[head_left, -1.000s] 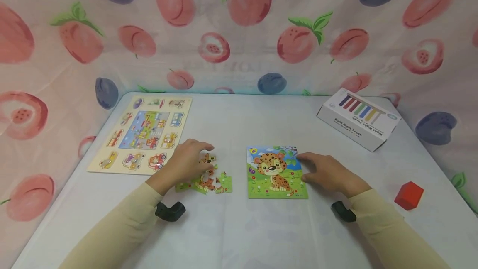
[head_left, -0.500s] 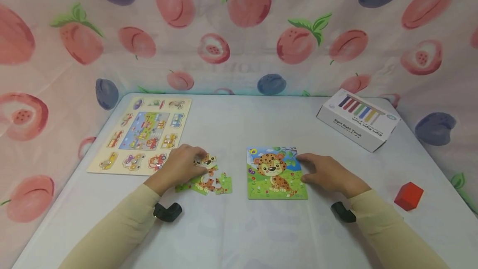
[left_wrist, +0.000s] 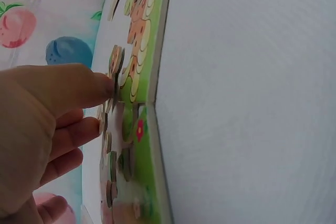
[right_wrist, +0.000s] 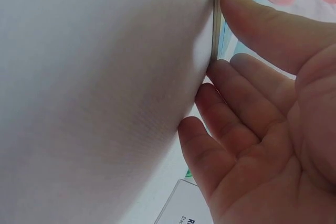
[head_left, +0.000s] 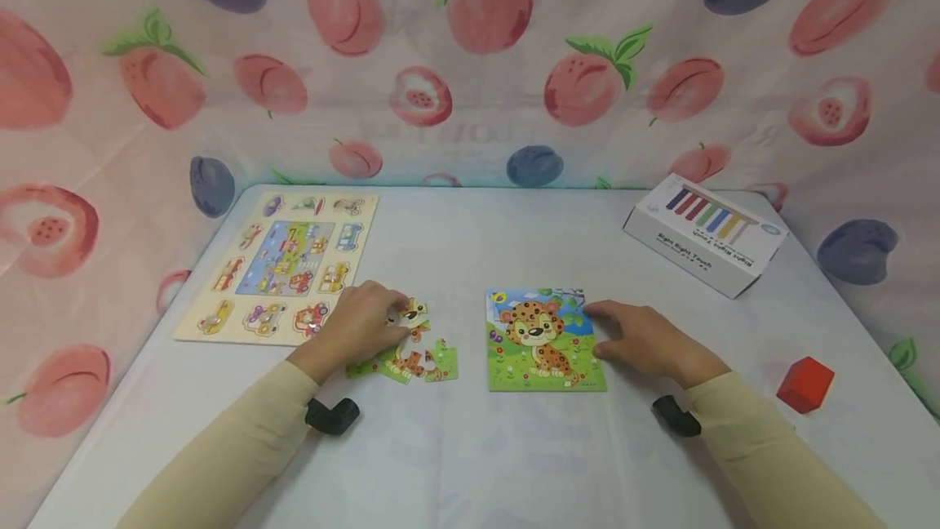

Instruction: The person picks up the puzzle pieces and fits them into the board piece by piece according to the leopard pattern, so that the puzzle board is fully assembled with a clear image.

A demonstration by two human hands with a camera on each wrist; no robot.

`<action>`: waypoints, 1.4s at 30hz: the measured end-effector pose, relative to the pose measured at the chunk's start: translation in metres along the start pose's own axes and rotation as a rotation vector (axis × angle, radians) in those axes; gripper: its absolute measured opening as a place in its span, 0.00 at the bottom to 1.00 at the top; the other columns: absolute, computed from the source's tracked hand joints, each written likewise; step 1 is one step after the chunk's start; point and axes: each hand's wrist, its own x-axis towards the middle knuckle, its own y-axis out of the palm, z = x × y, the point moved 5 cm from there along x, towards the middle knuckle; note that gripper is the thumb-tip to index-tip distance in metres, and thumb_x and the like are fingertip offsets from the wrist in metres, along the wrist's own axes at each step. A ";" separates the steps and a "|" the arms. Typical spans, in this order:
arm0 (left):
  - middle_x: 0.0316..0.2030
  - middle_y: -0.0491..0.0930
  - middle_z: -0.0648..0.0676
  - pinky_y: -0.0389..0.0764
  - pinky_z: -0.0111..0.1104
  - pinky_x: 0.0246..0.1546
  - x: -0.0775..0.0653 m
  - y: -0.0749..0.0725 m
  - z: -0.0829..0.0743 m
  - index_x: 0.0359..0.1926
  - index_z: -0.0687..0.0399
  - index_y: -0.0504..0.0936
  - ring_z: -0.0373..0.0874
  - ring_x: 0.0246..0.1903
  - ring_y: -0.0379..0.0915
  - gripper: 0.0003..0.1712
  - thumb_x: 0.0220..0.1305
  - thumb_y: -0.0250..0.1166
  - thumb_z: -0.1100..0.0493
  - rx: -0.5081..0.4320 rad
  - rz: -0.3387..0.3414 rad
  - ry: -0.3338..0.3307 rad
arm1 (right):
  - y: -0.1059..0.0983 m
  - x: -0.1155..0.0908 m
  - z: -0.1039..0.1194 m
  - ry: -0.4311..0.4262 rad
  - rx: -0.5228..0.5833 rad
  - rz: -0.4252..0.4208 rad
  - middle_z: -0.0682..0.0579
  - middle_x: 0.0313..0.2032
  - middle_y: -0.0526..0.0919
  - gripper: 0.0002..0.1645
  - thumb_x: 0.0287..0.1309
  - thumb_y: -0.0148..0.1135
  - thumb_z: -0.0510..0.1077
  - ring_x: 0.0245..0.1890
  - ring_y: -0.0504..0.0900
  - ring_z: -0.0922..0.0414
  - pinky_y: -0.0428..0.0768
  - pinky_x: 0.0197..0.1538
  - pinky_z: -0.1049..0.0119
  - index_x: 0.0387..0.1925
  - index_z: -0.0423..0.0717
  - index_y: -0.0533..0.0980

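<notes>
Green and orange, lay as leopard puzzle pieces (head_left: 442, 362) on the white surface (head_left: 470, 464), left of the whole leopard picture (head_left: 545, 341); were pinched within the curled left grip (head_left: 360, 318); touched that picture's right edge with the right grip (head_left: 645, 340) relaxed and spread

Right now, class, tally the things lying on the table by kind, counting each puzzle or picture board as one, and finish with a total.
Puzzles and picture boards: 3 (vehicle board, gapped leopard puzzle, whole leopard picture)
Boxes: 1 (white box)
Blocks: 1 (red block)
Total: 5
</notes>
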 end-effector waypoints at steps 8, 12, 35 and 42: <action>0.38 0.78 0.45 0.62 0.43 0.50 0.001 -0.004 -0.010 0.45 0.51 0.80 0.45 0.46 0.67 0.23 0.46 0.66 0.48 -0.009 -0.037 0.051 | -0.001 0.000 0.000 -0.002 -0.005 -0.010 0.46 0.61 0.62 0.39 0.47 0.66 0.48 0.61 0.56 0.42 0.56 0.57 0.43 0.61 0.51 0.63; 0.38 0.77 0.44 0.63 0.43 0.49 0.003 -0.005 -0.020 0.44 0.48 0.80 0.44 0.46 0.67 0.24 0.44 0.66 0.45 0.006 -0.048 0.060 | 0.000 0.000 -0.001 0.000 -0.005 -0.008 0.46 0.61 0.62 0.39 0.47 0.66 0.49 0.61 0.56 0.42 0.56 0.57 0.43 0.61 0.51 0.63; 0.45 0.74 0.49 0.68 0.31 0.48 0.017 0.010 -0.080 0.50 0.58 0.73 0.40 0.47 0.68 0.26 0.49 0.64 0.54 -0.172 0.001 0.186 | 0.000 0.000 0.000 0.009 -0.002 -0.001 0.45 0.62 0.62 0.39 0.47 0.66 0.49 0.62 0.55 0.42 0.55 0.57 0.43 0.62 0.51 0.63; 0.46 0.74 0.51 0.68 0.31 0.49 0.023 0.018 -0.100 0.50 0.58 0.73 0.41 0.48 0.67 0.25 0.51 0.63 0.54 -0.170 0.017 0.238 | -0.001 -0.001 0.001 0.014 -0.004 0.003 0.45 0.62 0.61 0.39 0.47 0.66 0.49 0.62 0.54 0.42 0.55 0.57 0.43 0.62 0.51 0.63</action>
